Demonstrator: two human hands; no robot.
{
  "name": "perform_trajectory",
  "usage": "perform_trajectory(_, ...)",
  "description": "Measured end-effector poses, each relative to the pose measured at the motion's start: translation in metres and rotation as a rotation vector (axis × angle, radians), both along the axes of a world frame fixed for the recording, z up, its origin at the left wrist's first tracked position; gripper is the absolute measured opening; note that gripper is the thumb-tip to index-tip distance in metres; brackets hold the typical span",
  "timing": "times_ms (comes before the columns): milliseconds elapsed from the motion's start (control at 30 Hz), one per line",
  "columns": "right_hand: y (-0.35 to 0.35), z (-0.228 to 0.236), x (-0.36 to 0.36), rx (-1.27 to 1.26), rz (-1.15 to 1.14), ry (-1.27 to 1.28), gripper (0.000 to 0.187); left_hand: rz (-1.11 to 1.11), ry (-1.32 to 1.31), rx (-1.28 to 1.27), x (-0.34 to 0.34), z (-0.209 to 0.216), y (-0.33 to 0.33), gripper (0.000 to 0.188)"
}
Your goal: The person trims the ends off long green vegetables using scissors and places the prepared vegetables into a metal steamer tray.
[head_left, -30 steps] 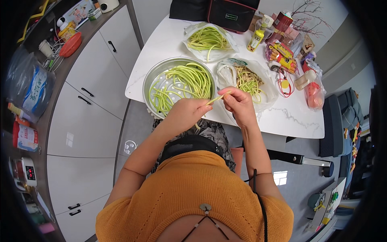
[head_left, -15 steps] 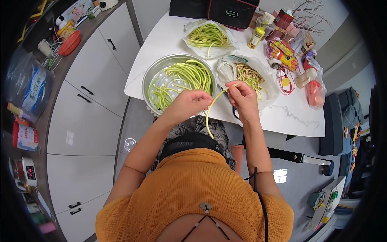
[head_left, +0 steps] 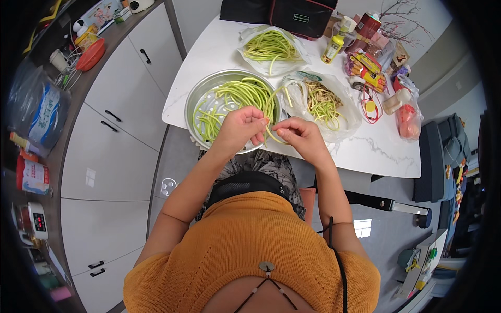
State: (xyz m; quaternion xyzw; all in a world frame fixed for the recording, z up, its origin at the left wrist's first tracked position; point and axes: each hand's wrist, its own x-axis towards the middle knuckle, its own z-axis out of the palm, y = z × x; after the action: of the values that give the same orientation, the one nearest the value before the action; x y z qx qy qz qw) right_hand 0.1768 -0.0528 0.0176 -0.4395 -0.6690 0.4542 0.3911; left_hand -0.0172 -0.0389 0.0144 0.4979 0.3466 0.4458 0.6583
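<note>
Near the table's front edge, my left hand [head_left: 241, 130] pinches a long green garlic scape [head_left: 270, 107] between thumb and fingers. Close by on the right, my right hand [head_left: 305, 140] is closed on the lower part of it, where its fingers partly hide the stem. The scape's upper part curves away over the rim of a round metal basin [head_left: 192, 95]. Many garlic scapes [head_left: 242, 93] lie in this basin, longer ones at the back right and shorter pieces at the left. Right of it sits an open plastic bag [head_left: 350, 112] holding brownish scraps and green trimmings [head_left: 324, 101].
Behind the basin a plastic bag of whole scapes [head_left: 271, 46] lies on the white table [head_left: 376, 151]. A yellow bottle [head_left: 332, 49], snack packages [head_left: 365, 70] and a bag of red fruit [head_left: 407, 120] crowd the right side. Black bags [head_left: 297, 18] stand at the back.
My right hand has come down and toward the left hand. The scape's long end, which hung toward my waist, now points away from me over the basin's right rim.
</note>
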Motion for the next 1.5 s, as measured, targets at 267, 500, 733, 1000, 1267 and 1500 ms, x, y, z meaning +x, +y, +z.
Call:
perform_trajectory(267,-0.008,0.014,-0.009,0.137,-0.022,-0.245,0.009,-0.009,-0.043,-0.026,0.002,-0.002,-0.003,0.01)
perform_trajectory(500,-0.008,-0.001,-0.01,-0.023,-0.162,0.212,0.01,-0.01,0.01,0.015,0.003,-0.004,-0.003,0.006)
perform_trajectory(733,-0.002,0.003,-0.002,0.027,-0.23,0.448,0.012,-0.067,0.055,-0.004,0.013,-0.021,-0.015,0.006)
perform_trajectory(1000,0.004,-0.002,0.017,0.052,-0.346,0.444,0.01,-0.017,-0.108,-0.063,0.002,-0.019,-0.007,0.009)
perform_trajectory(1267,0.033,-0.026,0.076,0.278,-0.635,0.277,0.017,-0.006,-0.149,-0.041,0.0,-0.018,-0.006,0.01)
perform_trajectory(1500,0.022,-0.022,0.065,0.291,-0.524,-0.004,0.022,0.029,-0.062,0.035,0.004,-0.016,-0.007,0.009)
